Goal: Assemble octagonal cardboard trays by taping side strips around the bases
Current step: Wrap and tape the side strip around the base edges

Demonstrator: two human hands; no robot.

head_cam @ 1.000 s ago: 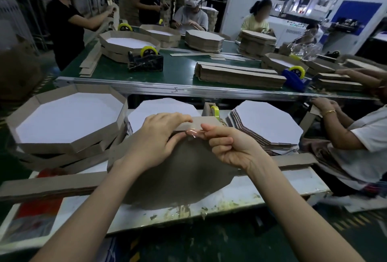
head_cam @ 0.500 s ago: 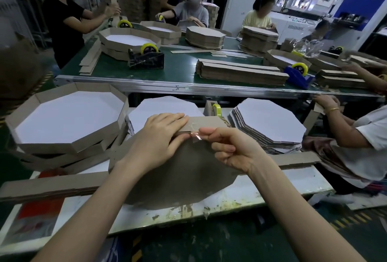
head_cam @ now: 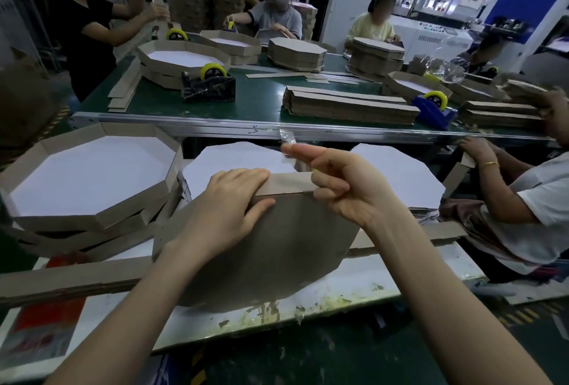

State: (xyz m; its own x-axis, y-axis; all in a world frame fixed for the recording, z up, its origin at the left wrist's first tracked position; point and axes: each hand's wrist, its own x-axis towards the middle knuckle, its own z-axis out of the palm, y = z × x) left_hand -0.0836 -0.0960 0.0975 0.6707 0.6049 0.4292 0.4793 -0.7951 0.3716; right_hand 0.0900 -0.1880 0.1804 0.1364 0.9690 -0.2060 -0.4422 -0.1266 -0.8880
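On white surface: left hand pinches brown cardboard strip against grey octagonal base. Right hand holds clear tape piece at fingertip.

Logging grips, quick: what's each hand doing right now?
Left hand: holds strip against base.
Right hand: tape stuck on raised fingertip; other fingers curled at strip end, grip unclear.

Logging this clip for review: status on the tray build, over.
Left hand holds strip on base top edge. Right hand holds tape at fingertip, above strip. Tape not yet on. Nothing in the way.
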